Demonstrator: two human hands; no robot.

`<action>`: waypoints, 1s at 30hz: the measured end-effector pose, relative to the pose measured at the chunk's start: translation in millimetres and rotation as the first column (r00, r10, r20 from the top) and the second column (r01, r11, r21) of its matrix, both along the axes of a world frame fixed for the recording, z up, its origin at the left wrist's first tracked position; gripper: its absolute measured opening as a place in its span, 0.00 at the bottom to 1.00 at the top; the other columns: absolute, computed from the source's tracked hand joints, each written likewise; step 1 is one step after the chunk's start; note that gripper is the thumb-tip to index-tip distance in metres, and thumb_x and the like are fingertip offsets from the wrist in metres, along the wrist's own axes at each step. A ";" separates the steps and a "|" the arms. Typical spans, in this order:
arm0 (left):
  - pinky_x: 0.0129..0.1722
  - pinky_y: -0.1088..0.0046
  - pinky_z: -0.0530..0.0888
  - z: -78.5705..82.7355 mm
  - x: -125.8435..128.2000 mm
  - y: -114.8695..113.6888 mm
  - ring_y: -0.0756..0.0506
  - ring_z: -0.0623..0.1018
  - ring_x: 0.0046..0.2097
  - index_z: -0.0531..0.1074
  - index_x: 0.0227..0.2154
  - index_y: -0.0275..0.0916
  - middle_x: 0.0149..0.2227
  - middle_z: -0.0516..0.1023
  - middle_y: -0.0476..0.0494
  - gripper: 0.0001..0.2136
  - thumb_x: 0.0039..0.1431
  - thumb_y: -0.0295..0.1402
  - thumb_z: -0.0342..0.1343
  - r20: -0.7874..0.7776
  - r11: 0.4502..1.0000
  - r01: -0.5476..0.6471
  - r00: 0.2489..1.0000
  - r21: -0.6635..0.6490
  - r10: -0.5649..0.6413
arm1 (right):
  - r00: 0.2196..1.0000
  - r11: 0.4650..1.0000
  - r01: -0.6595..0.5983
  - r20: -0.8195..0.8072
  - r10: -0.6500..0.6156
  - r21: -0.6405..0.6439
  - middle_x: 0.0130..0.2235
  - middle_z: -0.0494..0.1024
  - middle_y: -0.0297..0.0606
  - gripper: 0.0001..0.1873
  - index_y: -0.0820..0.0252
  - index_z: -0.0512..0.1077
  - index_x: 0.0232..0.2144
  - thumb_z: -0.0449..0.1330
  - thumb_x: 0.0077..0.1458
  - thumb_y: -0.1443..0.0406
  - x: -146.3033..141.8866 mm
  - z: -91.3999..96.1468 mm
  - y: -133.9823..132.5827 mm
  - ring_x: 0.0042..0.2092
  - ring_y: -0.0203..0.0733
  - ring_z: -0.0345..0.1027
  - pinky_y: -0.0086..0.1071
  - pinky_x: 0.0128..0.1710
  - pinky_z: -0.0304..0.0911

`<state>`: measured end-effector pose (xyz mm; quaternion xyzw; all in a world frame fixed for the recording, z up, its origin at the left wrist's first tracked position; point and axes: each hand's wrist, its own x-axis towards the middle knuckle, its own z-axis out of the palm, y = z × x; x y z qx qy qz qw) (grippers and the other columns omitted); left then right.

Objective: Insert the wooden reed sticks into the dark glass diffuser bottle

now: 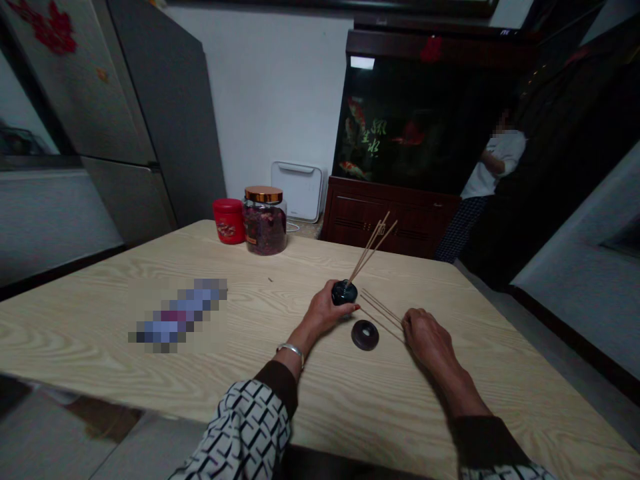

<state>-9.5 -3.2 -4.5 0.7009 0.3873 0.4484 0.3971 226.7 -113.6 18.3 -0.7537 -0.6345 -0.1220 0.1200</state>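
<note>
Left hand (327,312) clenched around a glossy dark round holder (345,293) carrying upright thin tan wooden sticks (373,247); right hand (425,335) curled over loose matching sticks (383,313), grip unclear, on the pale wood-grain table (280,427), near a dark brown ring-shaped disc (365,335).

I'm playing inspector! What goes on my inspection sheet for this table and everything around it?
Surface: light wood-grain table.
Job's things: dark round holder with thin sticks standing in it; more thin sticks lying flat; dark disc with a central hole.
Clutter: lidded glass jar of dried petals; red tin; one blurred item, unidentifiable.
Hands: left hand grips the holder; right hand touches the lying sticks.
Cables: thin white cable by a white box.
Surroundings: fish tank, standing person, fridge.
</note>
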 end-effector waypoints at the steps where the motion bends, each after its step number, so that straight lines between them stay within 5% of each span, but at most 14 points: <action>1: 0.43 0.68 0.73 -0.4 0.0 0.2 0.43 0.77 0.41 0.69 0.48 0.38 0.40 0.78 0.44 0.31 0.42 0.45 0.70 0.000 1.000 0.002 1.000 0.006 -0.002 | 1.000 0.999 0.012 -0.017 -0.012 0.050 0.37 0.75 0.43 0.09 0.59 0.69 0.33 0.50 0.62 0.66 0.6 4.1 -0.5 0.40 0.43 0.68 0.32 0.33 0.53; 5: 0.42 0.67 0.73 -0.6 -0.7 0.5 0.43 0.77 0.41 0.69 0.48 0.39 0.40 0.78 0.43 0.31 0.42 0.46 0.70 -0.015 1.000 -0.003 1.000 0.012 0.004 | 0.964 0.927 0.143 -0.263 -0.050 0.348 0.35 0.77 0.39 0.08 0.58 0.70 0.37 0.52 0.61 0.62 4.4 32.7 0.9 0.34 0.40 0.67 0.31 0.29 0.52; 7: 0.42 0.67 0.73 0.1 -1.2 0.2 0.43 0.76 0.41 0.69 0.48 0.39 0.40 0.78 0.43 0.31 0.42 0.47 0.69 -0.022 1.000 -0.004 1.000 0.014 0.004 | 0.860 0.847 0.195 -0.501 0.095 0.494 0.33 0.77 0.37 0.08 0.58 0.71 0.37 0.56 0.59 0.61 1.8 48.5 4.8 0.30 0.37 0.65 0.30 0.28 0.53; 10: 0.42 0.67 0.72 1.1 -2.0 -0.7 0.43 0.76 0.41 0.69 0.48 0.39 0.39 0.78 0.43 0.31 0.42 0.46 0.69 -0.026 1.000 -0.008 1.000 0.004 0.009 | 0.456 0.769 0.256 -0.774 0.439 0.586 0.33 0.77 0.36 0.13 0.59 0.72 0.40 0.62 0.53 0.60 -14.5 67.1 13.4 0.26 0.32 0.61 0.26 0.23 0.54; 13: 0.42 0.68 0.72 2.0 -2.9 -2.1 0.43 0.76 0.41 0.69 0.48 0.39 0.40 0.78 0.43 0.31 0.42 0.46 0.69 -0.019 1.000 -0.006 1.000 0.003 0.006 | 0.050 0.790 0.247 -0.822 0.568 0.561 0.34 0.77 0.37 0.18 0.61 0.73 0.40 0.68 0.46 0.61 -40.9 77.9 22.7 0.27 0.30 0.63 0.21 0.20 0.54; 16: 0.42 0.69 0.72 3.2 -3.5 -3.5 0.43 0.76 0.41 0.69 0.48 0.39 0.40 0.78 0.43 0.31 0.43 0.46 0.69 -0.011 1.000 0.006 1.000 0.011 -0.006 | -0.118 0.801 0.230 -0.801 0.587 0.553 0.35 0.79 0.39 0.17 0.62 0.74 0.36 0.70 0.42 0.63 -64.5 82.3 33.1 0.30 0.31 0.68 0.19 0.21 0.60; 21: 0.41 0.69 0.72 3.0 -3.3 -3.7 0.43 0.76 0.41 0.68 0.48 0.39 0.40 0.78 0.43 0.31 0.43 0.47 0.69 -0.012 1.000 0.007 1.000 0.019 -0.007 | -0.125 0.752 0.269 -0.752 0.647 0.602 0.35 0.80 0.39 0.14 0.62 0.73 0.32 0.70 0.45 0.63 -79.8 81.0 54.3 0.31 0.32 0.72 0.19 0.24 0.65; 30: 0.39 0.71 0.71 2.0 -2.4 -1.8 0.44 0.76 0.41 0.69 0.48 0.40 0.40 0.78 0.44 0.32 0.41 0.47 0.70 -0.025 1.000 -0.012 1.000 0.011 0.013 | 0.038 0.695 0.256 -0.726 0.687 0.672 0.34 0.80 0.38 0.11 0.61 0.71 0.32 0.68 0.48 0.63 -80.8 77.1 70.5 0.30 0.33 0.72 0.22 0.23 0.67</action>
